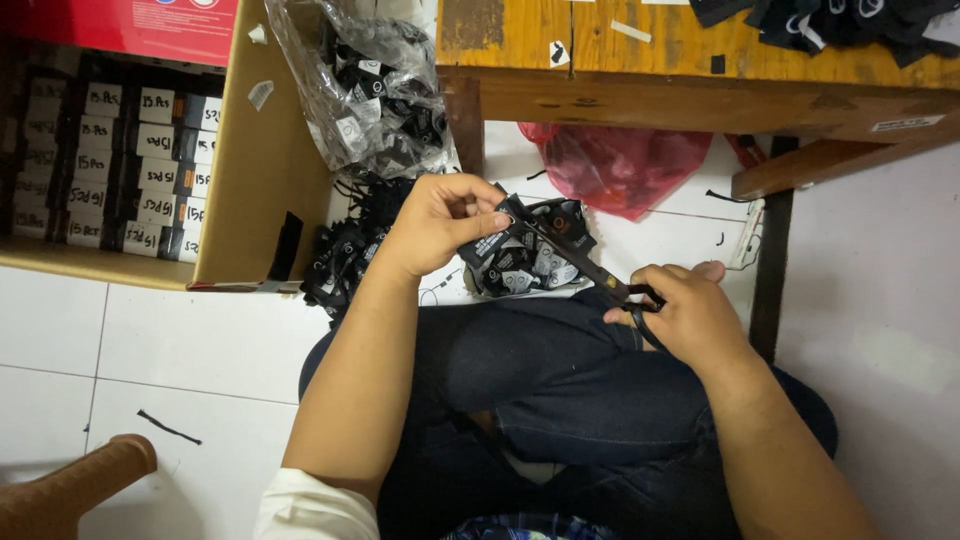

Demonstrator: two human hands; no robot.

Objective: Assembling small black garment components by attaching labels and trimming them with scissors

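My left hand (443, 222) pinches a small stack of black tags (487, 246) above my lap. My right hand (682, 312) grips the handles of dark scissors (572, 260), whose blades reach up-left to the tags by my left fingers. Below the blades a loose heap of black tags with white marks (535, 262) lies on the white floor, just past my dark-jeaned knees (540, 370).
An open cardboard box (262, 170) at left holds rows of bundled black packs with white labels. A clear plastic bag of tags (372, 95) leans on it. A red plastic bag (615, 165) sits under the wooden bench (700, 95). A wooden piece (75, 490) lies lower left.
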